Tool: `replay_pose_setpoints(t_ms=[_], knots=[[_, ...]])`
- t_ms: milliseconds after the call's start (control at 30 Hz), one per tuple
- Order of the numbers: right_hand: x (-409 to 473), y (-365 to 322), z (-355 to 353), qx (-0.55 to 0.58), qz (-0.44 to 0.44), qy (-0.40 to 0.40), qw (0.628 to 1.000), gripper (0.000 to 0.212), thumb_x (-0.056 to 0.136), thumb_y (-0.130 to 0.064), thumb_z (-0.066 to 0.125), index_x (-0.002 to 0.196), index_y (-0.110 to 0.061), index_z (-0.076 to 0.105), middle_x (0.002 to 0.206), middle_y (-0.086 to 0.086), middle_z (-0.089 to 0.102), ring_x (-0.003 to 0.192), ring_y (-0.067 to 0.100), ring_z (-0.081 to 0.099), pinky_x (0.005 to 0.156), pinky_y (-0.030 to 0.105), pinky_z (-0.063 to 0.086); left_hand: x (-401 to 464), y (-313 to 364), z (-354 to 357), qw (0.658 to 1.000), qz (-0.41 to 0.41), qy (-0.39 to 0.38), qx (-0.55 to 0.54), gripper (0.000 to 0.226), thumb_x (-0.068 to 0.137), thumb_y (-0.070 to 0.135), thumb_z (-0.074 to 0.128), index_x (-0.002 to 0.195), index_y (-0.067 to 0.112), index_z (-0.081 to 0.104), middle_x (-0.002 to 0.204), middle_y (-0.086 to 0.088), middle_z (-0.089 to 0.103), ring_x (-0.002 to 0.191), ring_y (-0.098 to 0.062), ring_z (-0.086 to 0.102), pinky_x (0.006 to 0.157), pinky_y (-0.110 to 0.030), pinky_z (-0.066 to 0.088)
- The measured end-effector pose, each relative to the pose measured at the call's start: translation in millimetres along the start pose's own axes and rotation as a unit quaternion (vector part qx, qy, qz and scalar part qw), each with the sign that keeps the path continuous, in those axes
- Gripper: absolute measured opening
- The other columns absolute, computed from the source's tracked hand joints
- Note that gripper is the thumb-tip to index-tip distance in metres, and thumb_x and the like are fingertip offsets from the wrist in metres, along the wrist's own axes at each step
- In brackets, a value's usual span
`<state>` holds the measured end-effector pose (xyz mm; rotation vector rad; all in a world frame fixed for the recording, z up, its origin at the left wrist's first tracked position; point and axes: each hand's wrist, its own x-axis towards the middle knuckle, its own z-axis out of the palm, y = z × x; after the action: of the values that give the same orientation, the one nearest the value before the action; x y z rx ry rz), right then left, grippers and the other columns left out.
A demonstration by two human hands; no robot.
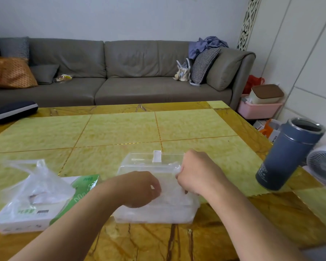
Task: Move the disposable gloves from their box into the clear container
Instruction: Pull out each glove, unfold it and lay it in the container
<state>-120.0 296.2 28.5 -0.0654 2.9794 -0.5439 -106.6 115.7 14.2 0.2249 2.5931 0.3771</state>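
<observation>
Yellow-green stone table [120, 127] is topped by a clear container [154, 215], lid raised, packed with filmy disposable gloves [174, 199]. These are pinched by the left hand [139, 189] and right hand [194, 172]. Leftward lies the green-white box [45, 210]; its print is unreadable.

Glove box [26, 210] left of container [154, 210], on table [120, 129].

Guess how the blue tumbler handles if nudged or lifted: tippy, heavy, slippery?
Likely tippy: the tumbler is tall and narrow and stands near the table edge. Probably weighty for its size; the rim looks like metal. Its lid is off, so a knock could spill whatever is inside. The matte body should grip fairly well.
</observation>
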Motion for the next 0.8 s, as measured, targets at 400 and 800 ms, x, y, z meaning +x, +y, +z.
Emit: replay_pose_setpoints(t_ms=[400,800], knots=[[-9,-11,-7,-0.113,-0.016,0.045,0.992,0.026,0.088,-0.008,0.070,0.074,-0.015,0.049,0.074,0.002,0.057,0.059,0.023,0.058,0.049,0.029,0.039,9,-4,3,0.998,-0.004,0.015,-0.059,0.040,0.093,0.066,0.059,0.116,0.037,0.073,0.106,0.016,0.071,0.097,-0.013,0.068,0.079,-0.028,0.054],[-22,-45,28,-0.001,-0.063,-0.143,0.988,0.016,0.093,-0.006,0.050,0.088,-0.007,0.065,0.082,0.009,0.061,0.070,0.027,0.059,0.058,0.033,0.047,3,4,14,0.999,0.030,0.022,0.012,0.022,0.092,0.028,0.063,0.081,0.035,0.046,0.069,0.017,0.051,0.059,-0.004,0.049,0.049,-0.010,0.035]])
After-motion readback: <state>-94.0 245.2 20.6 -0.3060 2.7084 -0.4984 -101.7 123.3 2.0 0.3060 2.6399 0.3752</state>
